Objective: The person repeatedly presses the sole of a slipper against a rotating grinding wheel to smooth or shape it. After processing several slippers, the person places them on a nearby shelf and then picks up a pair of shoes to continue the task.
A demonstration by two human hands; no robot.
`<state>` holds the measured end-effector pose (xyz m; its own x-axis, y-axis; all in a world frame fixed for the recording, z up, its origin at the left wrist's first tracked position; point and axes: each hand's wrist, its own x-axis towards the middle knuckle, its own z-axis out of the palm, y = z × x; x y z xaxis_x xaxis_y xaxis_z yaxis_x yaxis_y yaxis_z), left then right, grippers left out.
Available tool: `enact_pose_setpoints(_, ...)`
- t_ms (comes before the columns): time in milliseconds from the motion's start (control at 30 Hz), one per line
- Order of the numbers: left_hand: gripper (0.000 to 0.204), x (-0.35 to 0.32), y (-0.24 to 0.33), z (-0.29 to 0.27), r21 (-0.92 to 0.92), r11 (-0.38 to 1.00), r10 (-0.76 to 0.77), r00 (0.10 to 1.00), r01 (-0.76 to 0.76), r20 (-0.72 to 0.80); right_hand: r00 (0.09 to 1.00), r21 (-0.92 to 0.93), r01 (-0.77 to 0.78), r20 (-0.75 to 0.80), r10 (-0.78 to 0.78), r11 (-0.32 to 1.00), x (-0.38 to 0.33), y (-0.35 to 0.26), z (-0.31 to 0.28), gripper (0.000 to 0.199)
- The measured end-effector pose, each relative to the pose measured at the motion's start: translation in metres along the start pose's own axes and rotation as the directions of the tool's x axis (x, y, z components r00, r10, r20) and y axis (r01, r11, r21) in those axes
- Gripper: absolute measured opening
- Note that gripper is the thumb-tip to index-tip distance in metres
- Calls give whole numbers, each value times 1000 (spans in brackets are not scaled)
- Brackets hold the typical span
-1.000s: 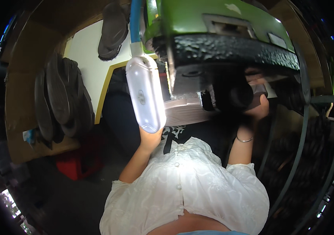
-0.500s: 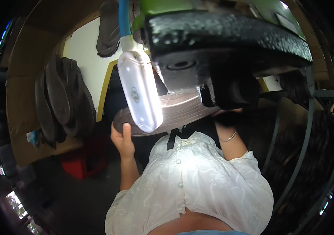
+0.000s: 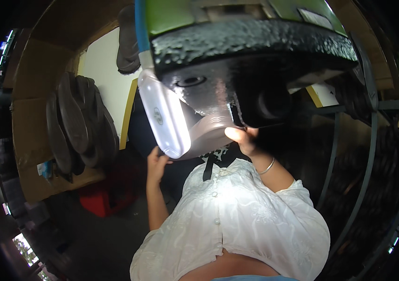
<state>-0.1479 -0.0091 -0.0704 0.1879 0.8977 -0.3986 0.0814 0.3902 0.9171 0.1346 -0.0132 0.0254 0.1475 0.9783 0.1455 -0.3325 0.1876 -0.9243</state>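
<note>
A black cast machine body [image 3: 255, 61] with a green housing [image 3: 171, 14] on top fills the space above both sets of fingers. Well out past the left hand [image 3: 155, 161], dark flat pieces [image 3: 78, 126] lean in a stack against a cardboard wall. A white oblong lamp [image 3: 164, 117] hangs just above the left fingers, with its long axis running steeply down and slightly toward the right hand.

Between the hands, tucked under the black body, sits a pale round piece [image 3: 209, 133]. Its flat face is tilted and its ribbed rim points down toward the person's white blouse [image 3: 237, 220].

The right hand [image 3: 242, 138], with a thin bangle [image 3: 267, 167] on its wrist, has its fingers closed on the near right rim of that piece, in glare. The left fingers curl up by the lamp's lower end and the piece's left edge. I cannot tell whether they grip anything.

The work probably goes best with the piece supported evenly from both sides and its face kept square to the body above. The fingers should also stay clear of the gap.
</note>
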Motion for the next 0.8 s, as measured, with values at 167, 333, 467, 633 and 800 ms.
enact_pose_setpoints(167,26,3,-6,71,415,901,-51,918,-128,393,978,-106,-192,66,200,976,8,-5,-1,62)
enact_pose_setpoints(333,56,35,-37,139,-46,925,-346,888,377,303,975,-534,198,20,-221,822,19,22,17,35)
enact_pose_setpoints(467,69,31,28,127,-772,318,89,793,550,602,962,-503,198,-66,-265,841,-29,68,12,44)
enact_pose_setpoints(633,60,18,56,97,-537,786,332,942,-305,-49,893,-555,435,368,-260,709,-42,42,19,62)
enact_pose_setpoints(800,79,61,132,15,613,733,612,682,-297,-401,941,-621,291,324,-100,728,-39,45,-12,56)
